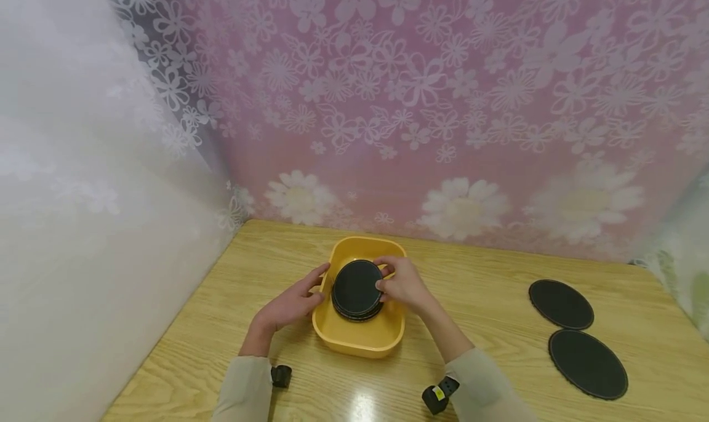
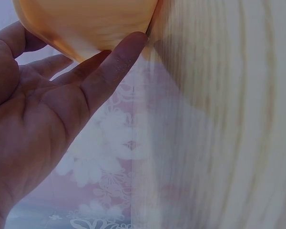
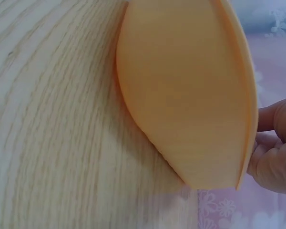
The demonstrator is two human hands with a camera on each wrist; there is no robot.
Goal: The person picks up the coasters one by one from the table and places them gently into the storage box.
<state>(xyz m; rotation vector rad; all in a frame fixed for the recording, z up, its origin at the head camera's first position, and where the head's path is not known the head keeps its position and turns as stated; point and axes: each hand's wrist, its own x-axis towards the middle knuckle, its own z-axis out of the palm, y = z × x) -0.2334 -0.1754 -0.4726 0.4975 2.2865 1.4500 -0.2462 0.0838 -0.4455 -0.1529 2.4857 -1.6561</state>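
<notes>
A yellow plastic basin (image 1: 361, 348) stands on the wooden table. Inside it lies a stack of round black coasters (image 1: 357, 288) with stitched-looking rims. My right hand (image 1: 403, 282) reaches over the basin's right wall and pinches the top coaster at its right edge, thumb on its upper face. In the right wrist view, the basin's wall (image 3: 186, 90) hides that hand's fingertips and the coasters. My left hand (image 1: 290, 302) is at the basin's left side. Its extended fingers (image 2: 102, 78) rest against the outer wall, seen close up in the left wrist view.
Two more round black coasters, one farther back (image 1: 561, 304) and one nearer (image 1: 588, 364), lie flat on the table at the right. A pink flowered cloth (image 1: 388, 133) hangs behind the table's back edge, and a pale sheet (image 1: 111, 163) stands along the left.
</notes>
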